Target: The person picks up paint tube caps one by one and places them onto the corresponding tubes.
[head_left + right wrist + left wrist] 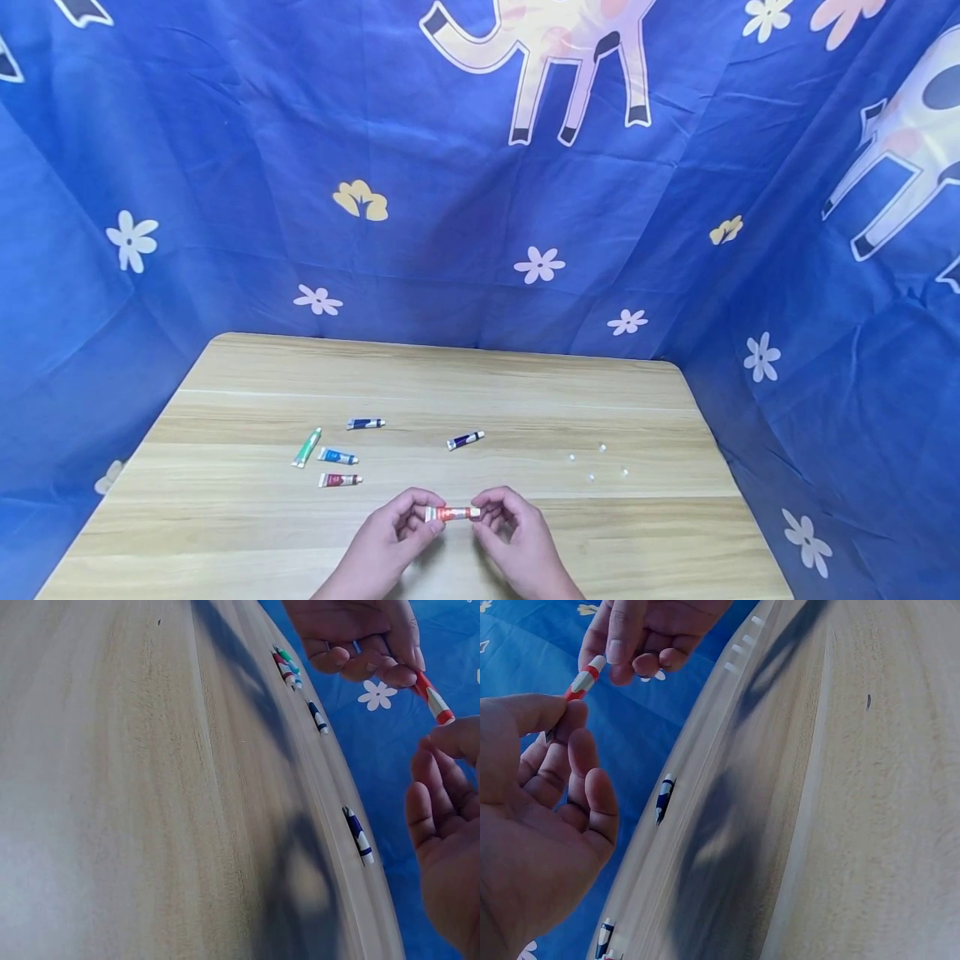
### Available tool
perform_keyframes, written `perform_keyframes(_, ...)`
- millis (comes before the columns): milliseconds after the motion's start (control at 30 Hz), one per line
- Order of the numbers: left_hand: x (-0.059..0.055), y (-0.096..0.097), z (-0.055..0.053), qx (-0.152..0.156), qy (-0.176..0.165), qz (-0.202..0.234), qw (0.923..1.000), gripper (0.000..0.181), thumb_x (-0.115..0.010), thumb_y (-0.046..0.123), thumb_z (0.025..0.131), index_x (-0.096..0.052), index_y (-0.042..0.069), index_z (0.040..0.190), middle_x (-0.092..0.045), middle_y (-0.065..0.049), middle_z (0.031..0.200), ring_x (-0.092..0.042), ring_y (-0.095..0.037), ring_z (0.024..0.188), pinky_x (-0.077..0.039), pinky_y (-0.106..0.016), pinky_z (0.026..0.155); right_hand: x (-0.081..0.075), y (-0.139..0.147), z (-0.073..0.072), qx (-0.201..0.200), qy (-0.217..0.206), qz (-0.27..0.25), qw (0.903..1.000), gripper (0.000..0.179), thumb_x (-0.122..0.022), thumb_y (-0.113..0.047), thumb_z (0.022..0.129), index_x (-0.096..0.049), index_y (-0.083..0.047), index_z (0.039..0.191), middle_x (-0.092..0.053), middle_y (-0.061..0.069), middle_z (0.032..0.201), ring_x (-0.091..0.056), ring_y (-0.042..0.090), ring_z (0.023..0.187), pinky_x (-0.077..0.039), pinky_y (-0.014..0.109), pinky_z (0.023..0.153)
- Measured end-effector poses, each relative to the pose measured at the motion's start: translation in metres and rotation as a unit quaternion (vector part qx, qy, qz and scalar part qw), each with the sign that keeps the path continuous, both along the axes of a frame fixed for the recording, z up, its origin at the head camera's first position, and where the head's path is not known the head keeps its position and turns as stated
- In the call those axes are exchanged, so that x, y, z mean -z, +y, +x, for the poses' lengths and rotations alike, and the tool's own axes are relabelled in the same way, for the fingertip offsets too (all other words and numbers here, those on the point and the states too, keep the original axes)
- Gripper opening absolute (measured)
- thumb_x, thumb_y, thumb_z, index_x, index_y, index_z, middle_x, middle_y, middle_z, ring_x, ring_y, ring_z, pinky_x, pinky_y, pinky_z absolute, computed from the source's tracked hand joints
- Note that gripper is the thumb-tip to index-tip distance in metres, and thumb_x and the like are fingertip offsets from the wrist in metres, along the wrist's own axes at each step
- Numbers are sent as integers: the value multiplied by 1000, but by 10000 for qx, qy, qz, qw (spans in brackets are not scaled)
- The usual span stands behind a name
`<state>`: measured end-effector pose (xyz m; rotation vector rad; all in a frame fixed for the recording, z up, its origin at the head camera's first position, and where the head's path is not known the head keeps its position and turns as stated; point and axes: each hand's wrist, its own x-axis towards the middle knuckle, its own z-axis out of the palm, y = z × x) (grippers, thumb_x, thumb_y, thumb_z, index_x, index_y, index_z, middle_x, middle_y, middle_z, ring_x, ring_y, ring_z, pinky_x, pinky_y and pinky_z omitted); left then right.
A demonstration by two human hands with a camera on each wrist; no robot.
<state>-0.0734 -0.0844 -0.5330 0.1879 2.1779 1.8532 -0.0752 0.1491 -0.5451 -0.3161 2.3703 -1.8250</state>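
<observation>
Both hands are at a small orange-red paint tube (453, 513) with a white cap, held level above the table near its front. My left hand (392, 537) pinches the tube's flat crimped end between thumb and forefinger, its other fingers curled loosely. At the opposite end, the right hand (517, 533) has thumb and forefinger on the white cap (598, 663). In the right wrist view the right thumb (454, 739) covers that cap, while the red tube body (432, 697) shows between the hands.
Left on the wooden table (225, 533) lie green (307, 448), light blue (338, 457), dark blue (366, 424) and crimson (341, 480) paint tubes. A violet tube (466, 440) lies mid-table. Several small white caps (602, 448) sit at the right. Blue patterned cloth (450, 233) surrounds the table.
</observation>
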Motion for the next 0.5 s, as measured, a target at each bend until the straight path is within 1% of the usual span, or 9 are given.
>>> perform_keyframes(67,0,0,0,-6,-12,-33,10000,26,-77,20,100,-69,8,121,-62,1,91,-57,-2,75,-52,-20,68,0,0,1,84,89,32,9999,21,-79,-7,95,-72,-12,114,-73,8,105,-66,4,93,-59,22,90)
perform_keyframes(133,1,0,0,2,-13,-78,10000,26,-77,21,101,-70,8,122,-63,0,91,-57,-2,75,-51,-20,67,0,-1,1,177,154,84,9997,19,-80,-7,94,-74,-16,109,-74,6,101,-67,4,91,-60,23,89)
perform_keyframes(267,2,0,0,7,-61,-69,10000,26,-76,21,101,-70,9,123,-62,0,92,-56,-2,75,-51,-20,67,-1,-1,1,301,263,218,9990,14,-81,-11,95,-76,-19,104,-74,0,96,-66,2,88,-59,23,86)
perform_keyframes(367,3,0,0,-38,-64,-62,10000,25,-76,22,101,-70,10,123,-62,0,93,-56,-3,75,-51,-20,67,-1,0,1,274,285,324,9987,9,-81,-19,96,-76,-20,104,-74,1,96,-65,1,86,-58,23,83)
perform_keyframes(500,3,1,1,-117,141,-229,9996,23,-77,24,101,-72,14,121,-64,1,91,-57,-3,74,-52,-21,68,-1,2,1,183,194,401,9988,9,-79,-26,98,-77,-20,104,-76,4,97,-64,1,85,-56,22,80)
